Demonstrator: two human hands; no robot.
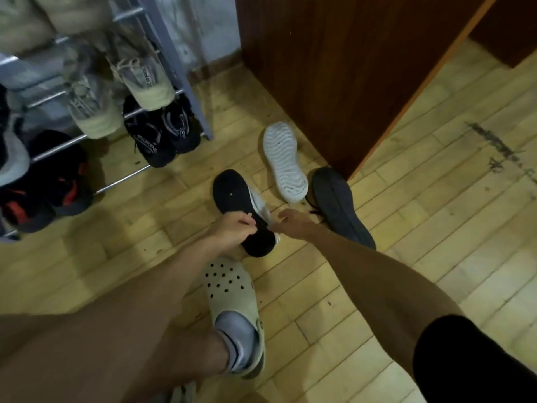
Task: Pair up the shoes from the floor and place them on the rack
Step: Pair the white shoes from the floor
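A pale wooden plank floor (pixel 421 213) is seen across the view, with a dark brown wooden cabinet (pixel 334 68) standing on it at the upper right. At the upper left a metal-barred shoe rack (pixel 194 82) is filled with pairs: beige sneakers (pixel 96 112) on a middle bar, black sneakers (pixel 162 135) below them at the rack's right end, and black-and-red shoes (pixel 52 187) at the lower left. Three shoes are left on the floor, all turned sole up. A grey-soled shoe (pixel 340 207) lies by the cabinet's corner, a white-soled shoe (pixel 284 161) is just beside it, and a black-soled shoe (pixel 235 199) lies nearest the person. A cream clog (pixel 229 286) is worn over a grey sock in the foreground. The black-soled shoe is held from both sides: the left hand (pixel 232 231) is curled over its sole edge, and the right hand (pixel 290 222) is pinched on its pale upper, though the exact hold is blurred.
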